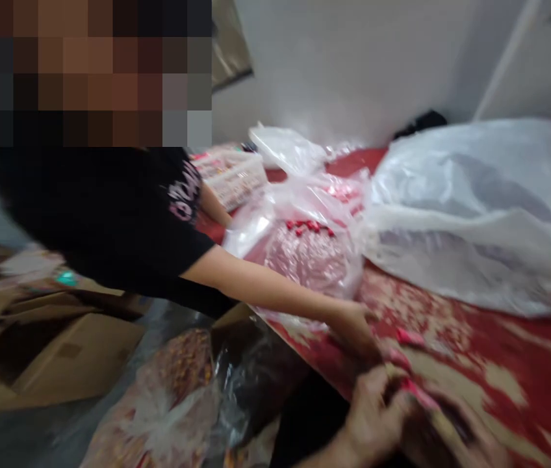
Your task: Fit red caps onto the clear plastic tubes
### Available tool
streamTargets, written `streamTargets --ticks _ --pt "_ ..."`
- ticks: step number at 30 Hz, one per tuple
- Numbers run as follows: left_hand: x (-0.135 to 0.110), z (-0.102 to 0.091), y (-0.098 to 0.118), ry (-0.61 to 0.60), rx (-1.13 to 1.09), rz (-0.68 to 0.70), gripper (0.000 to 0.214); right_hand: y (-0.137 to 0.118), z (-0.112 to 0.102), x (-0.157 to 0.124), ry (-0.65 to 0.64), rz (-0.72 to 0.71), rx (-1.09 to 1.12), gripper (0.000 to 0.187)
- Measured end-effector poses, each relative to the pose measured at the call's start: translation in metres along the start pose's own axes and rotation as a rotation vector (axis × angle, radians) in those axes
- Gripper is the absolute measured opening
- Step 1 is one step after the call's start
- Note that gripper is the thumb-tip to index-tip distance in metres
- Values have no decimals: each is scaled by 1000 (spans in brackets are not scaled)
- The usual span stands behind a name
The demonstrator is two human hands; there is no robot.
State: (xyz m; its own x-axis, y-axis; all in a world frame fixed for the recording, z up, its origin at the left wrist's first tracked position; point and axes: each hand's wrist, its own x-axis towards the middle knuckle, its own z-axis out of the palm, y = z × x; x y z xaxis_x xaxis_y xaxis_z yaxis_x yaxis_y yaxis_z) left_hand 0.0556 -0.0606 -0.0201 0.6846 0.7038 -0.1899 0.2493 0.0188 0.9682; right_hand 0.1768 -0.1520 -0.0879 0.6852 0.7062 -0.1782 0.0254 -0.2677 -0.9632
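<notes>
At the bottom right, my left hand (373, 416) pinches a pink strip (418, 394) against a tan edge, over a red and beige patterned cloth (480, 351). My right hand (465, 432) is dark and blurred just beside it, and its fingers are hard to make out. A loose pink scrap (409, 337) lies on the cloth above my hands. A co-worker in a black T-shirt (110, 221) leans across, and that person's hand (353, 328) rests at the cloth's edge, close to my hands.
A clear bag holding a pink beaded mass (307, 257) and a large white plastic sheet (465, 221) lie on the cloth. A white crate (234, 179) stands behind. Cardboard boxes (75, 351), a black plastic bag (251, 383) and a filled clear bag (168, 396) sit lower left.
</notes>
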Motion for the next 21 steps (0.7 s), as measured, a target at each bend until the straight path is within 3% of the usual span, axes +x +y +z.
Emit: streamTargets --ticks 4,10,16,21 --pt "-2 11 -17 46 42 76 24 -6 -21 -26 8 105 89 48" --pt "1 5 -25 111 10 115 23 -16 -14 -21 65 98 208 39" --pt "5 -17 -37 440 347 279 14 -16 -9 -18 108 69 271 34" --pt "18 -24 -41 366 539 366 35 -12 -8 -15 94 72 369 34"
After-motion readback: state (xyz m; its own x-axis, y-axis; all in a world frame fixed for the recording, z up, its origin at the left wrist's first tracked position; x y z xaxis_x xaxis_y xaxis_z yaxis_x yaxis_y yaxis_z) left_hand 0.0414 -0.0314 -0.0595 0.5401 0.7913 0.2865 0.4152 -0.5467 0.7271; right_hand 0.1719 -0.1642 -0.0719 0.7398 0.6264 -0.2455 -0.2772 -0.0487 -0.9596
